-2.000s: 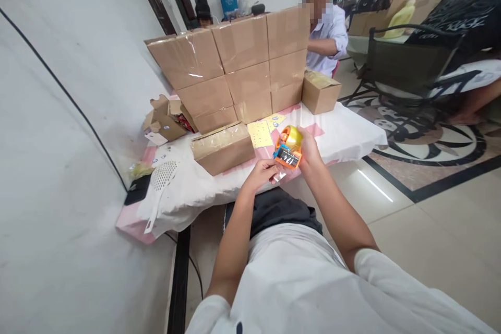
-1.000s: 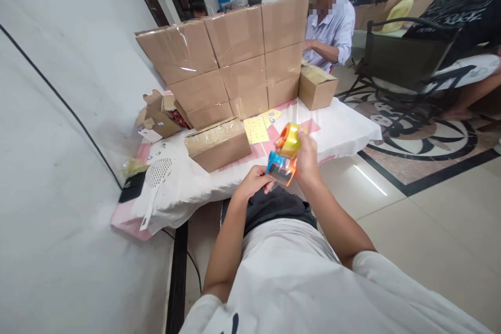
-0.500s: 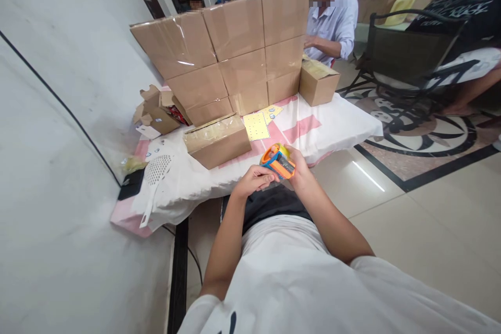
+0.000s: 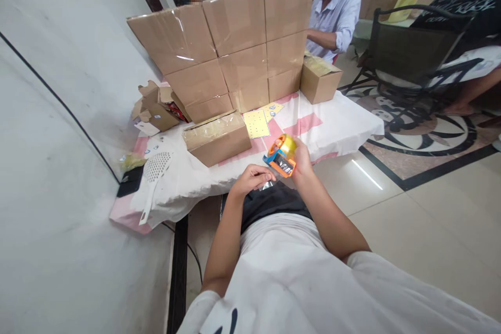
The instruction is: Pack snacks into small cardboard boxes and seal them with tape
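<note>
Our right hand (image 4: 302, 162) grips the tape dispenser (image 4: 288, 146) by its right side, above the near edge of the tabletop (image 4: 344, 120), probably to leave its cutter end unobstructed. Our left hand (image 4: 252, 179) is closed, thumb and fingers pinching the clear tape (image 4: 267, 186) just beside that end, apparently to control the loose film. The dispenser is tilted: its yellow roll lies far, its cutter end points near, toward us, and its long axis runs roughly far to near. A carton (image 4: 219, 145) lies left, beyond our left hand.
</note>
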A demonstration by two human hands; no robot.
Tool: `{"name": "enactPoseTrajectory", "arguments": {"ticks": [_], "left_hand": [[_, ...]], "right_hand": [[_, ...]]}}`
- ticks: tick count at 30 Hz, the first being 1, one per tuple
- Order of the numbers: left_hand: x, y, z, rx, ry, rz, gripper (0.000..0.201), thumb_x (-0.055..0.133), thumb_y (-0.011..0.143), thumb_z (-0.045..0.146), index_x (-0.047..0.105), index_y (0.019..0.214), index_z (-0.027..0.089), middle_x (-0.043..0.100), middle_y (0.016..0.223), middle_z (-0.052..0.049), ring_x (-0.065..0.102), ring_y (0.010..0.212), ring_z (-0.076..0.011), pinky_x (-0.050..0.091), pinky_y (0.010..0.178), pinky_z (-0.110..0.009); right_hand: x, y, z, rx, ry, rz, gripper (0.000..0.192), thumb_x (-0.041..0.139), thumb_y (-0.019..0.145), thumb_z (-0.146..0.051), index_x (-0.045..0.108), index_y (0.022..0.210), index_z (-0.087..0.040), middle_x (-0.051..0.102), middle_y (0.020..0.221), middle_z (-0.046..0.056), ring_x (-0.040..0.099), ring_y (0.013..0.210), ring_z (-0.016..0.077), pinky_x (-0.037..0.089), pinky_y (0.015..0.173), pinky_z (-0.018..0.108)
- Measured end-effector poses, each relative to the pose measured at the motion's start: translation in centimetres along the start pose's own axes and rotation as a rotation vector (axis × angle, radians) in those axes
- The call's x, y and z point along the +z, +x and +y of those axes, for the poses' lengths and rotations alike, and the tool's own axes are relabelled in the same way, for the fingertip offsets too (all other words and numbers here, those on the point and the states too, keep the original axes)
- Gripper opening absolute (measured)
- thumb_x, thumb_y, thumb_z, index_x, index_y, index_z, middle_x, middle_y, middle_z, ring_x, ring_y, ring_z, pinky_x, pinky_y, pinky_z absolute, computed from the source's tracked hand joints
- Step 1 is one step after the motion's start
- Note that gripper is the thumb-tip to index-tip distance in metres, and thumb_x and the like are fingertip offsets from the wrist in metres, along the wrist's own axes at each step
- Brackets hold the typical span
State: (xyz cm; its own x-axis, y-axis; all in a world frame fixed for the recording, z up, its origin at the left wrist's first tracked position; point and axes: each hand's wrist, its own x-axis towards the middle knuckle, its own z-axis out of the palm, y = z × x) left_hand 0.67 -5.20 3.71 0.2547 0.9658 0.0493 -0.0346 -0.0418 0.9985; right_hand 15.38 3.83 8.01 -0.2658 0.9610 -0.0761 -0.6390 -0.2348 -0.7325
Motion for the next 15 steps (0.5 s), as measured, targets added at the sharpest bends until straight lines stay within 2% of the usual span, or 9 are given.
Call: {"name": "enactPoseTrajectory", "arguments": {"ticks": [3,5,7,9,11,13,15], "left_hand": [[-0.1,-0.7,1.0,-0.014,0.076,0.09,0.047,0.07,0.083,0.058,0.076,0.089,0.012,0.04,0.044,0.006,0.031,0.039,-0.0054,0.022,0.042,-0.021],[0.1,-1.1,1.8,-0.027,0.109,0.125,0.046,0.069,0.084,0.057,0.076,0.092,0.012,0.04,0.045,0.007,0.031,0.04,-0.0055,0.023,0.043,-0.02],[0.4,-1.3,2.4,-0.035,0.121,0.134,0.047,0.068,0.085,0.058,0.076,0.093,0.012,0.039,0.046,0.007,0.03,0.041,-0.0055,0.024,0.043,-0.02],[0.6,-1.2,2.5,-0.04,0.125,0.132,0.047,0.067,0.085,0.057,0.076,0.095,0.012,0.039,0.046,0.007,0.031,0.041,-0.0058,0.025,0.044,-0.02],[0.5,-0.7,2.0,-0.045,0.14,0.171,0.044,0.068,0.084,0.055,0.077,0.093,0.013,0.041,0.046,0.006,0.033,0.042,-0.0067,0.027,0.046,-0.021],[-0.3,-0.2,1.0,-0.021,0.163,0.337,0.039,0.073,0.08,0.052,0.077,0.086,0.013,0.047,0.049,0.005,0.038,0.045,-0.008,0.029,0.047,-0.021],[-1.8,0.0,-0.2,0.024,0.177,0.557,0.037,0.074,0.077,0.051,0.075,0.079,0.014,0.05,0.051,0.004,0.039,0.047,-0.0082,0.029,0.048,-0.021]], "right_hand": [[-0.1,0.8,-1.5,-0.384,-0.103,0.195,0.027,0.052,0.093,-0.049,0.053,0.085,-0.024,0.068,0.07,0.0,0.067,0.061,0.0161,0.057,0.06,0.028],[-0.2,1.1,-2.3,-0.61,-0.21,0.227,0.025,0.053,0.094,-0.05,0.053,0.092,-0.025,0.069,0.076,0.0,0.07,0.069,0.0158,0.058,0.067,0.028],[-0.1,1.1,-2.7,-0.717,-0.283,0.206,0.026,0.054,0.094,-0.052,0.053,0.095,-0.026,0.069,0.079,-0.001,0.071,0.074,0.016,0.059,0.073,0.031],[0.2,0.9,-2.8,-0.721,-0.288,0.195,0.027,0.053,0.094,-0.054,0.053,0.095,-0.026,0.069,0.081,0.0,0.071,0.076,0.0169,0.06,0.076,0.033],[0.4,0.7,-3.1,-0.621,-0.235,0.166,0.03,0.049,0.095,-0.056,0.053,0.092,-0.026,0.068,0.08,0.001,0.071,0.078,0.0191,0.061,0.074,0.035],[0.4,0.5,-4.1,-0.441,-0.189,0.081,0.033,0.049,0.094,-0.057,0.053,0.088,-0.025,0.066,0.077,0.003,0.071,0.081,0.0228,0.062,0.071,0.038],[-0.1,0.3,-5.9,-0.306,-0.177,0.003,0.033,0.055,0.091,-0.057,0.054,0.083,-0.025,0.064,0.075,0.005,0.07,0.082,0.0257,0.062,0.069,0.042]]}}
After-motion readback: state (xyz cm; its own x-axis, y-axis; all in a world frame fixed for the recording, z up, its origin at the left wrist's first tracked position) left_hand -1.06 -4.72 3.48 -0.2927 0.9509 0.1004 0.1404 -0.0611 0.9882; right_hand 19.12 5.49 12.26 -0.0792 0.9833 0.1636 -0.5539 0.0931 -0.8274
